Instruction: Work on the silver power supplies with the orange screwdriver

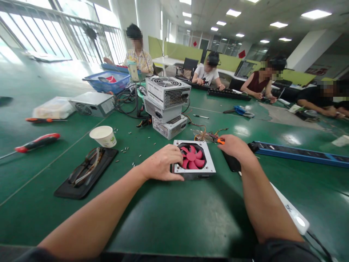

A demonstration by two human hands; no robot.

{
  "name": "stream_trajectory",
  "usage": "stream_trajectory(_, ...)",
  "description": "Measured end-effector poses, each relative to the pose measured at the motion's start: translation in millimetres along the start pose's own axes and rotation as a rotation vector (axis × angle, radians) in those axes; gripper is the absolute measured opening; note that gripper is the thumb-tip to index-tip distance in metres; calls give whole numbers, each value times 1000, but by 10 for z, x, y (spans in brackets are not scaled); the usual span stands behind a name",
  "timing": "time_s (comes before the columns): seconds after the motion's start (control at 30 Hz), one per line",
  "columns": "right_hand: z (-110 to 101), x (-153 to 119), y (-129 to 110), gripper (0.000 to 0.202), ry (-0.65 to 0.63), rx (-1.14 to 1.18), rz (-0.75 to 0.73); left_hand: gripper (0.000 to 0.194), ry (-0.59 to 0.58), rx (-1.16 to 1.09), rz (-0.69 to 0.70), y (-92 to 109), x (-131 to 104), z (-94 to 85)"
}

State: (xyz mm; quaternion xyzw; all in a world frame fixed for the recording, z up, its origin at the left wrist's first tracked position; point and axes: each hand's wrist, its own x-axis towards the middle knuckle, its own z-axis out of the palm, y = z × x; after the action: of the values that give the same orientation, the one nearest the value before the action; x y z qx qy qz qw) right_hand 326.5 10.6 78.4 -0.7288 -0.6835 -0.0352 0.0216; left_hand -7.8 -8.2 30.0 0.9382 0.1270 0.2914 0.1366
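Observation:
A power supply unit with a red fan (191, 156) lies fan side up on the green table (163, 218). My left hand (165, 162) grips its left edge, thumb at the near side and fingers over the top. To the right of the unit, my right hand (233, 145) is closed around an orange-handled tool (220, 141), whose far end is not clearly seen. Just beyond the unit lies a round wire fan grille (203, 135) with coloured wires. A black phone-like object (230, 161) is partly hidden under my right arm.
Several power supplies are stacked (167, 98) ahead. On the left are a paper cup (103, 136), glasses on a black case (85, 173), a red screwdriver (38, 142) and small screws. A blue power strip (300, 153) and white strip (290, 209) lie right. Several people sit across the table.

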Motion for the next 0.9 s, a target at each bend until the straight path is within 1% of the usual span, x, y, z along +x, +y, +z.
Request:
stream_trajectory(0.07,81,-4,-22,36,-4,-12,-25,40,-3,20,7,-7,0,-16)
stream_trajectory(0.13,161,-6,-94,47,16,-21,-42,40,-9,31,7,-13,-1,-25)
stream_trajectory(0.2,229,-9,-179,52,35,-30,-55,39,-11,36,4,-18,-3,-27)
stream_trajectory(0.27,277,-13,-247,50,51,-44,-58,39,-6,37,2,-20,-5,-22)
stream_trajectory(0.33,303,-18,-287,42,62,-64,-48,38,-7,38,-2,-21,-7,-16)
stream_trajectory(0.47,284,-19,-310,32,81,-104,-8,36,-23,39,-10,-27,-11,-9)
stream_trajectory(0.6,222,-16,-321,30,129,-133,26,35,-17,43,-10,-43,-19,-6)
stream_trajectory(0.73,174,-29,-335,27,174,-138,28,34,-16,43,-9,-53,-23,-4)
stream_trajectory(0.9,145,-54,-342,28,274,-125,44,34,-10,40,-8,-52,-14,-3)
